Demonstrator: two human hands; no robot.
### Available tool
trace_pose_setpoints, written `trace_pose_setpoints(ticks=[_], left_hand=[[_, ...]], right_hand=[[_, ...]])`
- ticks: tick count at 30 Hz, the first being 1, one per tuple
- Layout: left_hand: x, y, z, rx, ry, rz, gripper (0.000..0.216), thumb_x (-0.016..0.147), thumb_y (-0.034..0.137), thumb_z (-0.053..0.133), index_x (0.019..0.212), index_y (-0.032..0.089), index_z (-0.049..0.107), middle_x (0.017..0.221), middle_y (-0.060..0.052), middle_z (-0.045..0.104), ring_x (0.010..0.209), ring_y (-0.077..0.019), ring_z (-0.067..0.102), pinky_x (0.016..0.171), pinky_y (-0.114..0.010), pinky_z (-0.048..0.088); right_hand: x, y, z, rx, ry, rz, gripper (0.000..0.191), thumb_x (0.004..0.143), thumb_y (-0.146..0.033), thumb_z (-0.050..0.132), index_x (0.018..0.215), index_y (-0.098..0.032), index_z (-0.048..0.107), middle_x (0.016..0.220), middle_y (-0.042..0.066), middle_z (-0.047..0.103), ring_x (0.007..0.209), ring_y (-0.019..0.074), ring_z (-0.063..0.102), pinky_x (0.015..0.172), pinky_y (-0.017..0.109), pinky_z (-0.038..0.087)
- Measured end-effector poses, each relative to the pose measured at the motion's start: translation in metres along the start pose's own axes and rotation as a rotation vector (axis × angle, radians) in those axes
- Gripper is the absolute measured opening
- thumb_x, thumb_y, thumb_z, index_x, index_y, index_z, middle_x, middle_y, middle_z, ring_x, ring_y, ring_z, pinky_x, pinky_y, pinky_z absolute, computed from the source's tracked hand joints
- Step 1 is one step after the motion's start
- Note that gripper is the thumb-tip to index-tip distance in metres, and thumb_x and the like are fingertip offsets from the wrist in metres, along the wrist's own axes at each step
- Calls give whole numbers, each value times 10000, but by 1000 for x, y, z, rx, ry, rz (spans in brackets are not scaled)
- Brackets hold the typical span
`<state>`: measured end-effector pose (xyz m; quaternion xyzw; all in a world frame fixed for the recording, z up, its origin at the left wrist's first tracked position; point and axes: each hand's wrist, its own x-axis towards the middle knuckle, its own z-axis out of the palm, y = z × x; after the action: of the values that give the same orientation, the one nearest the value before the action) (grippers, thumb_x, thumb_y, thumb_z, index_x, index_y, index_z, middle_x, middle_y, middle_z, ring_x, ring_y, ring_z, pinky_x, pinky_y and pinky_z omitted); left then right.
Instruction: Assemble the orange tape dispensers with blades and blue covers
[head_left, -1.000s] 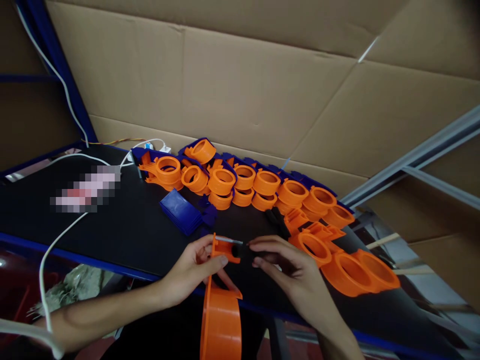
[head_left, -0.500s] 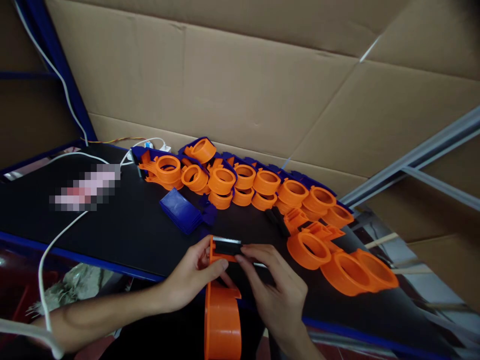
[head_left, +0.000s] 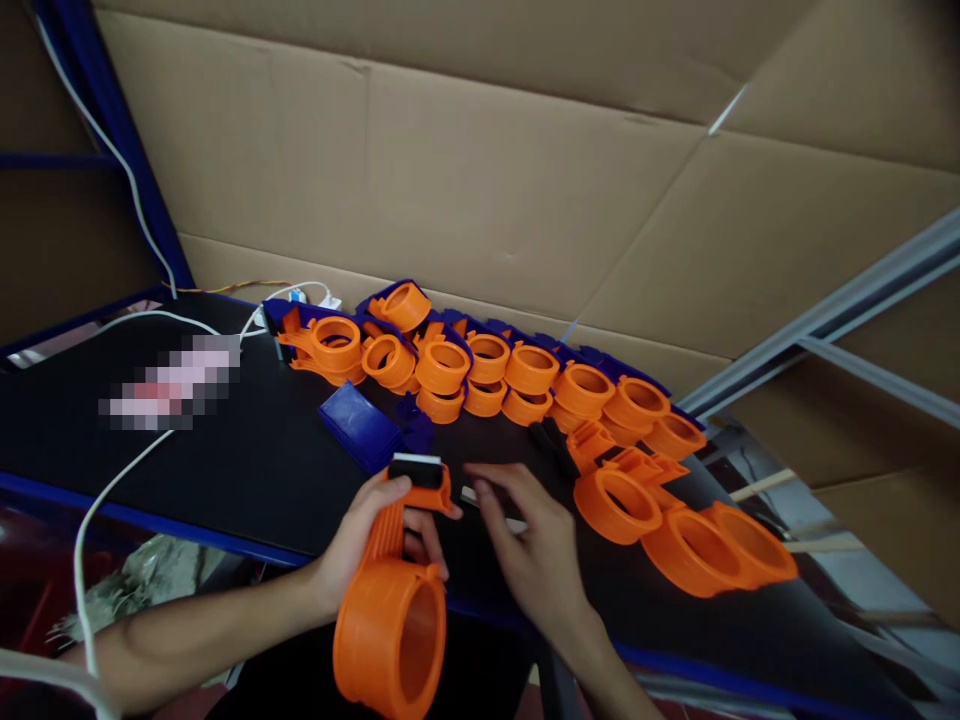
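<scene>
My left hand (head_left: pixel 358 535) grips an orange tape dispenser (head_left: pixel 390 625) by its handle, fingers wrapped behind it and thumb near the top. The dispenser's ring hangs toward me. A black piece with a pale metal cutting edge (head_left: pixel 417 460) sits across its head. To the right, my right hand (head_left: pixel 536 545) hovers low over the table with thumb and index finger slightly apart, and nothing shows between them. A thin pale strip (head_left: pixel 469 495) lies by those fingers, partly hidden behind them; whether they touch it I cannot tell.
Several orange-and-blue tape dispensers (head_left: pixel 532 370) stand in rows along the back of the black table (head_left: pixel 247 480). Flat blue plates (head_left: pixel 360 425) are stacked at mid-table. More orange dispenser bodies (head_left: pixel 619 505) lie at right, beside black pieces (head_left: pixel 553 445). A white cable (head_left: pixel 86 540) hangs at left.
My right hand has let go of the black piece at the dispenser's head and drawn down and away. The dispenser has moved left in my left hand and turned, showing its ring opening.
</scene>
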<state>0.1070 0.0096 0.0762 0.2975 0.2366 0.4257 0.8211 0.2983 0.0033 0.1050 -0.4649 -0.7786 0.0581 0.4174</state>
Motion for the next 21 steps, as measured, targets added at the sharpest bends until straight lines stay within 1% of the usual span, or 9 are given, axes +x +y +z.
trace_pose_setpoints(ticks=[2, 4, 6, 8, 10, 13, 16, 19, 21], left_hand=[[0, 1, -4, -61, -5, -38, 596, 895, 590, 437, 979, 58, 693, 634, -113, 704, 554, -214, 689, 559, -285, 528], [0, 0, -7, -90, -42, -65, 659, 873, 640, 418, 930, 51, 708, 627, -128, 700, 558, -216, 678, 584, -299, 533], [-1, -1, -8, -75, -64, -62, 674, 855, 656, 437, 909, 45, 715, 604, -133, 695, 542, -219, 667, 579, -301, 525], [-1, -1, -8, -64, -53, -42, 662, 859, 642, 452, 929, 40, 719, 589, -127, 690, 535, -222, 664, 567, -297, 516], [-1, -1, -7, -77, -32, -37, 635, 881, 613, 448, 966, 45, 718, 611, -120, 700, 538, -218, 666, 563, -294, 512], [-2, 1, -6, -107, -29, -45, 628, 897, 600, 427, 995, 51, 715, 632, -118, 707, 538, -220, 669, 565, -305, 518], [-3, 2, -5, -108, -25, -43, 637, 887, 606, 430, 980, 43, 714, 611, -119, 697, 531, -224, 671, 544, -296, 511], [-3, 2, -5, -109, -18, -48, 630, 881, 605, 434, 973, 47, 713, 603, -114, 693, 539, -222, 676, 537, -284, 507], [-2, 1, -7, -109, -25, -56, 622, 886, 597, 426, 989, 54, 711, 606, -111, 696, 546, -219, 678, 542, -281, 508]], right_hand=[[1, 1, 13, -146, -200, -52, 292, 942, -144, 578, 1220, -218, 628, 1179, 91, 697, 1013, 238, 643, 760, 368, 574], [-2, -1, 25, -273, -326, -154, 279, 907, -129, 605, 1174, -201, 648, 1246, 110, 672, 1047, 268, 607, 757, 383, 572], [-6, -3, 33, -357, -366, -217, 218, 871, -110, 633, 1073, -184, 672, 1198, 126, 682, 1015, 277, 588, 741, 382, 564], [-9, -5, 34, -405, -372, -222, 200, 859, -103, 643, 1043, -176, 671, 1143, 129, 691, 989, 276, 578, 735, 378, 557], [-9, -5, 30, -418, -378, -198, 207, 879, -106, 623, 1071, -175, 660, 1149, 122, 684, 987, 271, 574, 733, 373, 551], [-2, -5, 19, -371, -407, -140, 208, 944, -150, 562, 1133, -185, 640, 1206, 112, 660, 1055, 264, 571, 777, 368, 547], [12, -5, 8, -313, -553, -116, 209, 984, -171, 509, 1140, -205, 644, 1187, 89, 658, 1063, 237, 599, 779, 334, 533], [28, -6, 1, -291, -728, -89, 199, 973, -132, 512, 1055, -208, 677, 1098, 62, 657, 919, 185, 646, 717, 278, 496], [37, -7, -3, -258, -792, -52, 168, 955, -143, 561, 1032, -216, 691, 1068, 48, 642, 867, 164, 654, 713, 256, 487]])
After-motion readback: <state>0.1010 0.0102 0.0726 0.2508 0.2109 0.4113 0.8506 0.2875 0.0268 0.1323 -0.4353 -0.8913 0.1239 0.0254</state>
